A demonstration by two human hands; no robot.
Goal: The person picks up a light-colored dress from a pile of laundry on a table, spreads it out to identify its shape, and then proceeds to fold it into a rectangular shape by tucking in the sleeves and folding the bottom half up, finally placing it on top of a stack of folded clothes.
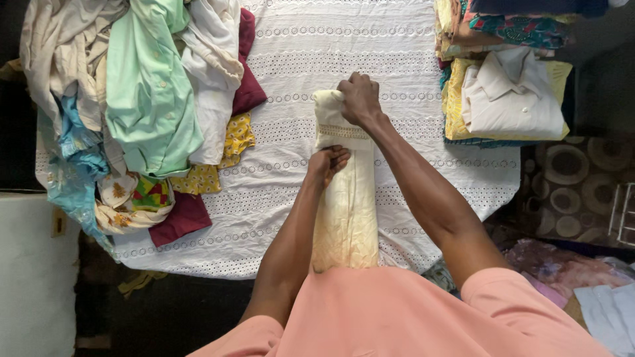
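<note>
head view — cream garment (345,211) in long narrow fold; right hand (360,99), left hand (327,164) fingers gripping it.

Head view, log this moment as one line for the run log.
right hand: grips far end of cream garment | left hand: pinches its middle | surface: white eyelet cloth | unfolded pile left

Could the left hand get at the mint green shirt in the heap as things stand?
Probably yes: the mint green shirt lies on top, uncovered, but the left hand first has to let go of the cream cloth.
</note>
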